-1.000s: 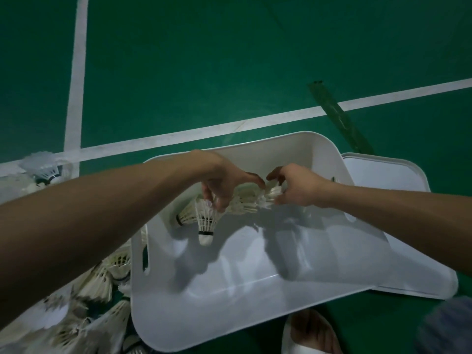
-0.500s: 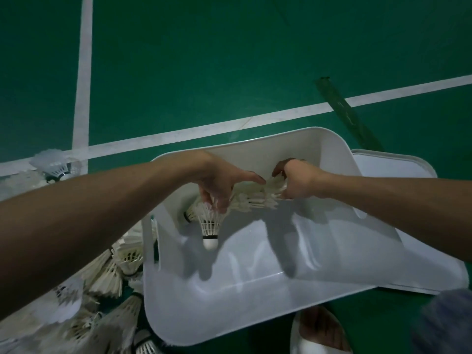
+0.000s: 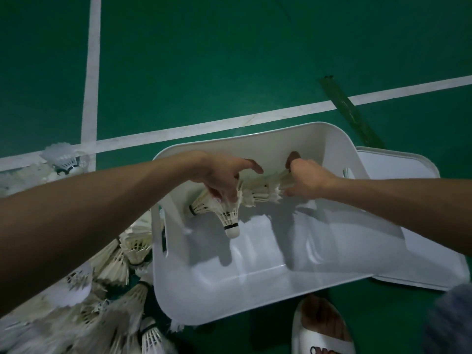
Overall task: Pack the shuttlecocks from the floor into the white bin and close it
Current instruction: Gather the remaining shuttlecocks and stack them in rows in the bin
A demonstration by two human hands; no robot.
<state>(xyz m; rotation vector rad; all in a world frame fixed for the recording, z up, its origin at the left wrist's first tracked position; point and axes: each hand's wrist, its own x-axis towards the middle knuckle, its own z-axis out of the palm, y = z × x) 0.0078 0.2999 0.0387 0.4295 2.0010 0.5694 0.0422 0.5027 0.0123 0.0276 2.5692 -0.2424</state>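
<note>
Nearest: a foot in a white slipper (image 3: 322, 330) at the bottom edge, on the green floor (image 3: 229, 60).

Lower left: pile of loose shuttlecocks (image 3: 112, 272) on the floor, touching the left outer wall of the white bin (image 3: 217, 302). Most of the job is not yet done.

The bin is open, and its bottom looks bare apart from what the hands hold.

Over the far half of the bin, both hands hold one nested row of shuttlecocks (image 3: 258, 191).
- Left hand (image 3: 219, 175): fingers curled round the left end. One shuttlecock (image 3: 229, 219) hangs from it, cork down; another points down-left.
- Right hand (image 3: 307, 178): fingers closed round the right end.

Key relation: the row's long axis runs left to right between the two grips, roughly level and parallel to the far wall, clear of the bin floor. Judgement: it lies along the bin's length, so it should go straight down without turning. The pile is on the left hand's side, so that hand is nearer for the next pickup.

Right of the bin: the lid (image 3: 398, 172), flat on the floor, partly under the bin's edge.

Farther: white court lines (image 3: 92, 72) and a lone shuttlecock (image 3: 63, 162) at their crossing.
</note>
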